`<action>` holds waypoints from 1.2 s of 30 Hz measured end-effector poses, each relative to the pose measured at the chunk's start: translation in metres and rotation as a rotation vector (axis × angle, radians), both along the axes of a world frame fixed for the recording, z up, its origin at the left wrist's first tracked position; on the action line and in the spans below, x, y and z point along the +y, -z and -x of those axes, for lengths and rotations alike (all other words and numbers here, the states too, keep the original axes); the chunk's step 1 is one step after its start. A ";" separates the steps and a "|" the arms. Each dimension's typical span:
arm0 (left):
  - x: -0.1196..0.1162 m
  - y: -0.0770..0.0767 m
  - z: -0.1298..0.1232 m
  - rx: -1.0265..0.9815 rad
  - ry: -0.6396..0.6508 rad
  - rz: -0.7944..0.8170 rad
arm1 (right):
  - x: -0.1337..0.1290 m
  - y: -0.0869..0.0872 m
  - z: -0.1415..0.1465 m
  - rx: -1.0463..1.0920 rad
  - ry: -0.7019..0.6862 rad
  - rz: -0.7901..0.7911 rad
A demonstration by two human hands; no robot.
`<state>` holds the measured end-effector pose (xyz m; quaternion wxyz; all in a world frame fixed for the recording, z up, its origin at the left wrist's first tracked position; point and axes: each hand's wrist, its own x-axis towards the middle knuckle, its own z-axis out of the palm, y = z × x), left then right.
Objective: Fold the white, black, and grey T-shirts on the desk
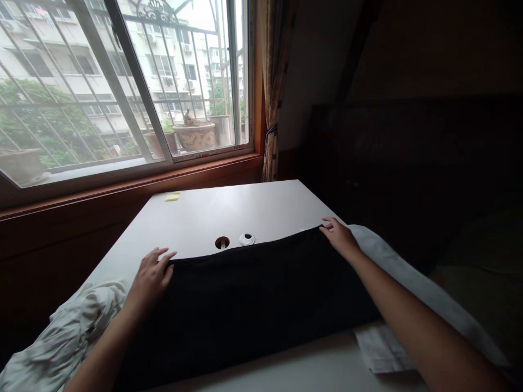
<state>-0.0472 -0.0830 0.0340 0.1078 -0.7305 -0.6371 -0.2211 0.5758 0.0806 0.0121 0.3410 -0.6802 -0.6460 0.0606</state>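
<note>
A black cloth (253,299) lies spread across the white table (232,209), its far edge running between both hands. My left hand (151,275) is at the cloth's far left corner, thumb and fingers closed on the edge. At the far right corner, my right hand (337,234) pinches the cloth between thumb and fingers. Beyond the far edge are a round hole (222,243) in the tabletop and a white ring (247,239) with a dark opening.
Crumpled pale fabric (81,316) lies at the left. White fabric (384,348) spreads at the right, partly behind my right forearm. A yellow note (172,196) sits at the table's back left, below the window. A tied curtain (273,109) hangs behind the table.
</note>
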 end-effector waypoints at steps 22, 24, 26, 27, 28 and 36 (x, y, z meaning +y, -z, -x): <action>0.004 0.009 -0.053 0.150 0.130 0.020 | -0.053 -0.017 0.076 -0.472 -0.342 -0.186; 0.005 0.009 -0.081 0.185 0.230 0.085 | -0.063 -0.014 0.099 -0.473 -0.589 -0.143; 0.009 0.015 -0.102 0.201 0.279 0.169 | -0.068 -0.006 0.112 -0.475 -0.772 -0.067; 0.011 0.020 -0.109 0.201 0.283 0.212 | -0.068 -0.002 0.114 -0.476 -0.808 -0.028; 0.014 0.024 -0.112 0.194 0.277 0.248 | -0.067 0.002 0.112 -0.476 -0.805 0.009; 0.025 0.033 -0.062 0.106 0.124 0.400 | -0.040 0.008 0.048 -0.471 -0.537 0.150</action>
